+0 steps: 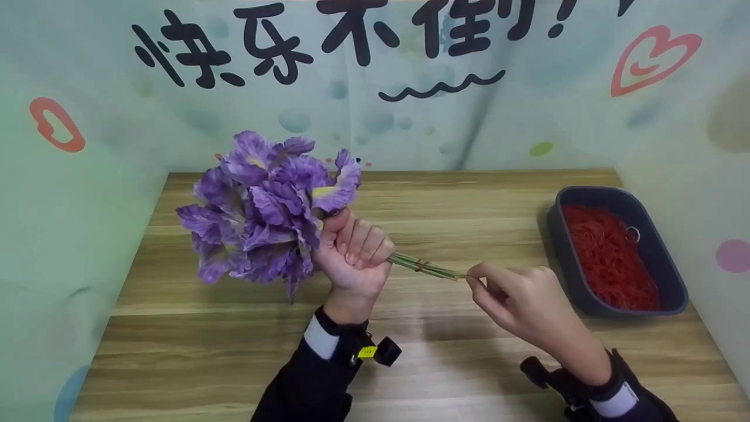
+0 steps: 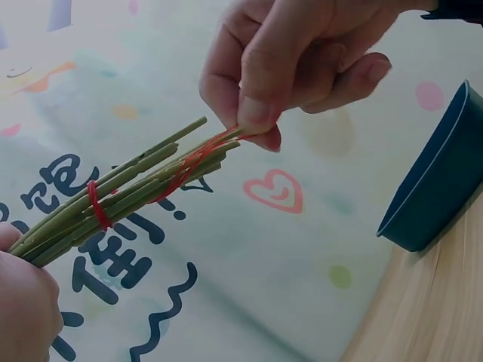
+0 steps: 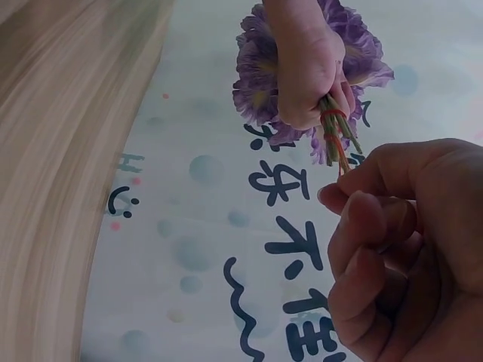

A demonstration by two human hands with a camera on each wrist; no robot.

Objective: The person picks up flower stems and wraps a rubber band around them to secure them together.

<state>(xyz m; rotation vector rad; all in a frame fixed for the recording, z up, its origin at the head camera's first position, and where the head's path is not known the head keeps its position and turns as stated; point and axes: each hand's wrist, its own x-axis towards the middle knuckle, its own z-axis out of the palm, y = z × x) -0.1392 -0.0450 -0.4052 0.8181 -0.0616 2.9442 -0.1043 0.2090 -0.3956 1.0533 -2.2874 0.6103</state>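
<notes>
A bunch of purple artificial irises (image 1: 263, 205) is gripped just below its blooms by my left hand (image 1: 357, 252), stems pointing right. Around the green stems (image 2: 121, 188) sits one red rubber band (image 2: 98, 204). A second red rubber band (image 2: 185, 170) runs stretched along the stem ends to my right hand (image 1: 521, 293). Thumb and forefinger of that hand pinch it at the stem tips, as the left wrist view shows. In the right wrist view the pinched red strand (image 3: 340, 162) leads from the stems toward the fingertips. Whether a stem tip is also pinched, I cannot tell.
On the right of the wooden table (image 1: 234, 351) stands a dark blue bin (image 1: 674, 287) holding a heap of red rubber bands (image 1: 609, 258). A printed backdrop (image 1: 422, 129) with large black characters rises behind the table and along its sides.
</notes>
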